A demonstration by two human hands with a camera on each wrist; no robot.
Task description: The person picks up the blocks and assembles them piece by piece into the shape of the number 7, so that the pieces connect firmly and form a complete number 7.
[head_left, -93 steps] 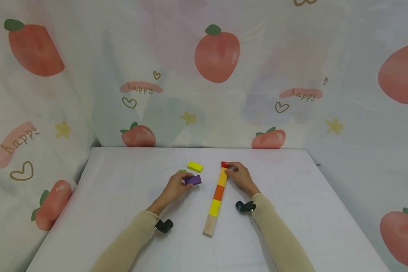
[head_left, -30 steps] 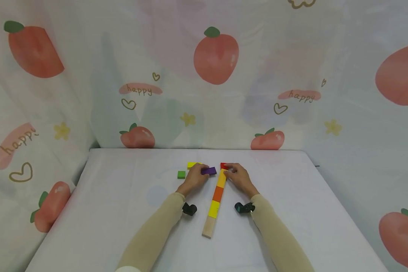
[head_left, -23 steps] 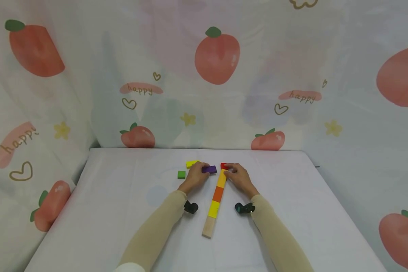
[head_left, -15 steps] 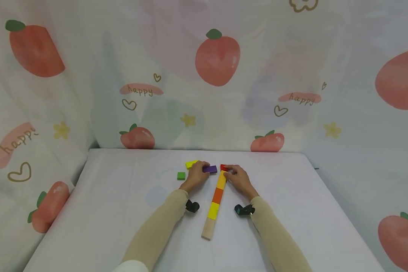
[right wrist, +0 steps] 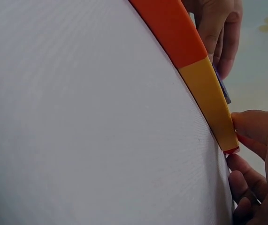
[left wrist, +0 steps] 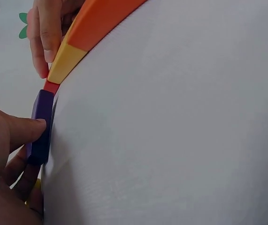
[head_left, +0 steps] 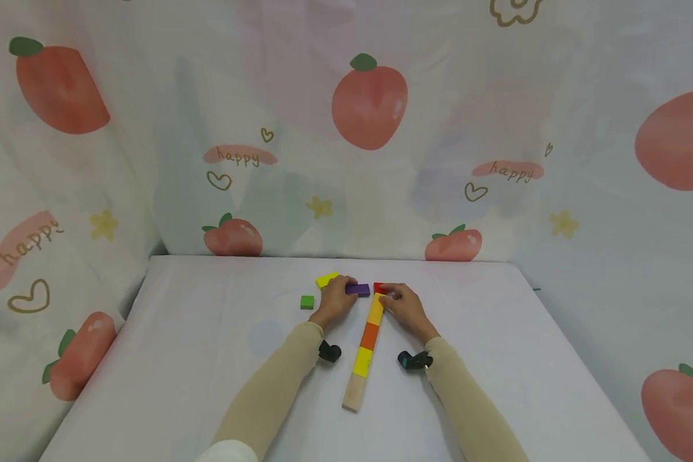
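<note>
A row of wooden blocks runs away across the white table: a plain wood block [head_left: 354,393] nearest, then a yellow block [head_left: 362,362], an orange block [head_left: 369,335], a yellow-orange block [head_left: 375,310] and a red block [head_left: 378,287] at the far end. My left hand [head_left: 335,300] pinches a purple block [head_left: 359,290], held just left of the red one. In the left wrist view the thumb presses its side. My right hand [head_left: 405,308] grips the far end of the row, index finger at the red block, thumb against the yellow-orange block's side. Fingers partly hide the red block.
A loose yellow block [head_left: 325,280] lies behind my left hand, partly covered by it. A small green block [head_left: 307,302] sits left of that hand. Fruit-printed cloth [head_left: 289,192] hangs along the table's back edge and at both sides.
My left hand has carried the purple block right and farther back, up near the red block, uncovering the green block. The loose yellow block has turned slightly. My right hand stays in place.
</note>
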